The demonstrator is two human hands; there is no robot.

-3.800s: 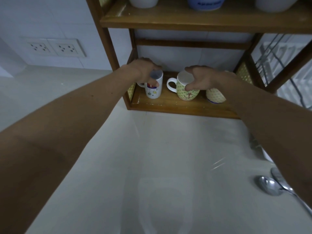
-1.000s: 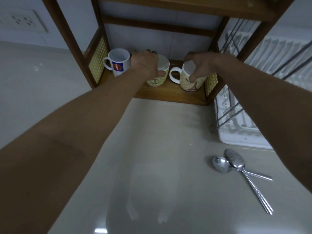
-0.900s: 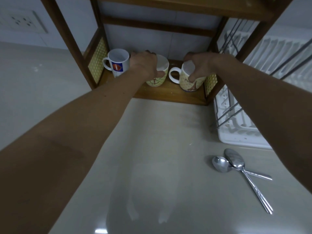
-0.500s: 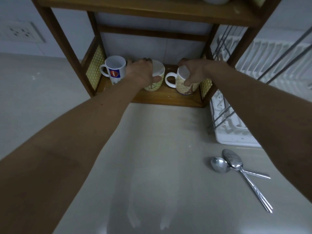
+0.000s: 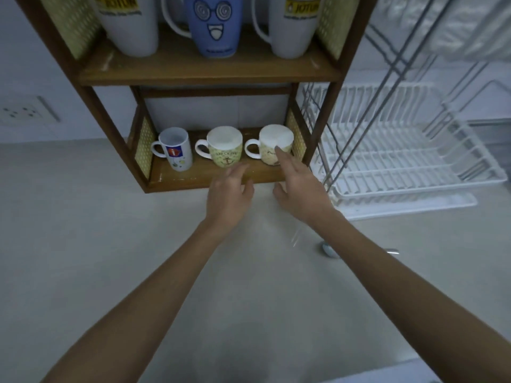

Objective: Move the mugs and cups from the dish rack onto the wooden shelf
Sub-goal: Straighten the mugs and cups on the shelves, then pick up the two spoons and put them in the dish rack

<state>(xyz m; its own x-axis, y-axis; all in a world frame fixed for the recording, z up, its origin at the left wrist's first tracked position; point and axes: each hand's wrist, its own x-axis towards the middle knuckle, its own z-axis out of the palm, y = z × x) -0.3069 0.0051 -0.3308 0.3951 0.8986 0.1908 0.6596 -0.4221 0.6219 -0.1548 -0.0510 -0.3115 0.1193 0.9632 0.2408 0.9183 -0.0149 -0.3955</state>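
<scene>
Three mugs stand on the lower board of the wooden shelf [image 5: 210, 176]: a white mug with a red and blue badge [image 5: 177, 152] at the left, a yellow patterned mug with an anchor [image 5: 225, 150] in the middle, and another yellow patterned mug [image 5: 273, 149] at the right. My left hand [image 5: 229, 196] hovers open just in front of the middle mug. My right hand [image 5: 300, 189] is open too, its forefinger tip over the right mug's side. On the upper board stand a white mug [image 5: 127, 26], a blue face mug [image 5: 214, 26] and another white mug [image 5: 293, 26].
A white dish rack [image 5: 401, 161] with nothing in it sits on a tray right of the shelf, with metal rods rising from it. A spoon [image 5: 329, 248] lies on the pale counter, partly hidden by my right forearm. A wall socket [image 5: 25, 111] is at the left.
Both hands have let go of the two yellow mugs and drawn back toward me with fingers spread. The view has tilted up, bringing the upper board into sight.
</scene>
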